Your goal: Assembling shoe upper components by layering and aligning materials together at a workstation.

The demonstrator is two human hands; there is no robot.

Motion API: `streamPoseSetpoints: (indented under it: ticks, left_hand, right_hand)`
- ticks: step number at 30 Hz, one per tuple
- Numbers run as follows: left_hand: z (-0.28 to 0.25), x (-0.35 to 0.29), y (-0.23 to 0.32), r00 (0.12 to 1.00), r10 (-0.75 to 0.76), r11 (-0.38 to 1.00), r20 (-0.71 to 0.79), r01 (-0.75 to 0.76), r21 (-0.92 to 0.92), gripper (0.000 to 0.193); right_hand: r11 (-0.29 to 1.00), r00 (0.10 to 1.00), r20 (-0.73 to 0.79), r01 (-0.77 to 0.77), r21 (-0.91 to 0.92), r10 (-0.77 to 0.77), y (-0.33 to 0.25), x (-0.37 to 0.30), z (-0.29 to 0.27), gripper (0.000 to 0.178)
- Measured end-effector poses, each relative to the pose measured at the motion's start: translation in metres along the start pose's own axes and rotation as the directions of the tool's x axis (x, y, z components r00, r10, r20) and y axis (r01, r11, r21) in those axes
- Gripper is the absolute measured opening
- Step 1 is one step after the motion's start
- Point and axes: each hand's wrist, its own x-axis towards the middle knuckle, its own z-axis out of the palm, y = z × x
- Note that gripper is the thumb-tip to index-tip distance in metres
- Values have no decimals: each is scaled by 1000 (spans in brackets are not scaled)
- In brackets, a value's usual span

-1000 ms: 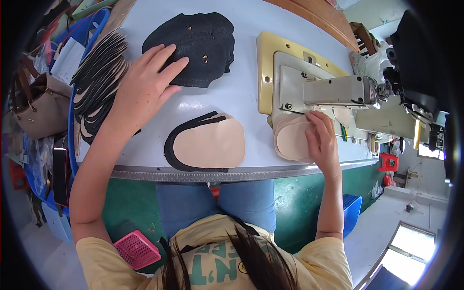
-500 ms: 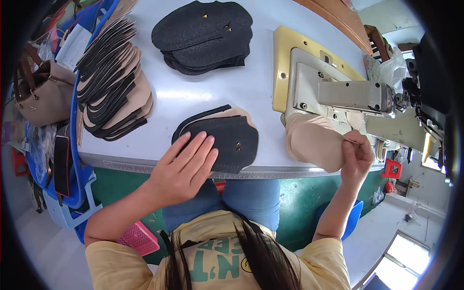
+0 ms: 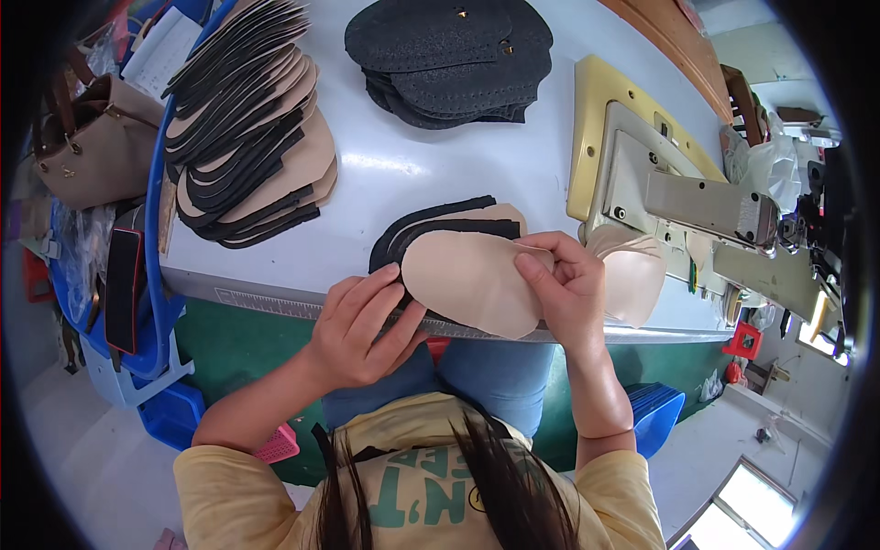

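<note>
Between my thumb and fingers, my right hand point(image 3: 568, 280) pinches a beige oval leather piece point(image 3: 472, 280) by its right end. This piece lies over a small stack of black and beige panels point(image 3: 431, 220) at the table's front edge, covering much of it. At the left end of the beige piece rests my left hand point(image 3: 362, 330), its fingers stretched out and apart along the edge of the black panels; its thumb is hidden. To the right of my right hand sits a pile of beige pieces point(image 3: 632, 275), beside the sewing machine arm point(image 3: 701, 202).
A fanned stack of black and beige panels point(image 3: 247, 156) lies at the left. Black panels with small metal fittings point(image 3: 449, 69) are piled at the back. A yellow-framed machine bed point(image 3: 587, 137) stands at the right. A ruler strip point(image 3: 266, 301) runs along the front edge.
My right hand has brought a beige piece leftward from the pile onto the black panels. My left hand has moved from on top of the stack to its near left edge. The view has shifted.
</note>
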Motion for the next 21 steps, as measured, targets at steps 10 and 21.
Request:
streamPoseSetpoints:
  ticks: [10,21]
  left_hand:
    - [-5,0,2,993,-26,998,117,18,66,33]
    - [-24,49,9,945,-126,989,301,97,111,37]
  right_hand:
    - [887,987,-109,52,-458,-114,2,-8,11,28]
    - [431,792,371,586,-686,-485,2,-53,-7,40]
